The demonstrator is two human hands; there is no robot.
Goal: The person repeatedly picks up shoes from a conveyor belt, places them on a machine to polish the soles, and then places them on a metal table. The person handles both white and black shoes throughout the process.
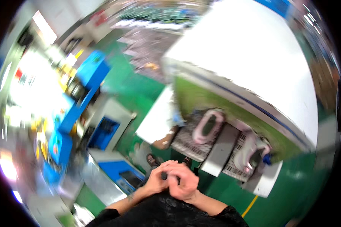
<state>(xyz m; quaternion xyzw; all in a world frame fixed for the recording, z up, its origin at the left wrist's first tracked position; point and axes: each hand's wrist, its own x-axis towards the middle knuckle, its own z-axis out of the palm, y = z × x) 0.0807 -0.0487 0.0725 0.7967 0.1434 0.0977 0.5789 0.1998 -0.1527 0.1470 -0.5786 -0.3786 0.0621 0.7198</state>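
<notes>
My left hand (156, 181) and my right hand (184, 182) are pressed together low in the middle of the blurred head view, close in front of my dark-clothed body. The fingers of both are curled and interlocked. A small dark spot shows between the thumbs; I cannot tell whether it is an object. Both forearms come in from the lower edge. Just beyond the hands are my feet (152, 160) on the green floor (219, 187).
A big white-topped bench (254, 60) with a green front panel fills the upper right. Under it lie grey mats with pink loops (207, 125) and a grey tray (220, 149). Blue machines (102, 132) stand at the left. A yellow floor line (250, 206) runs at lower right.
</notes>
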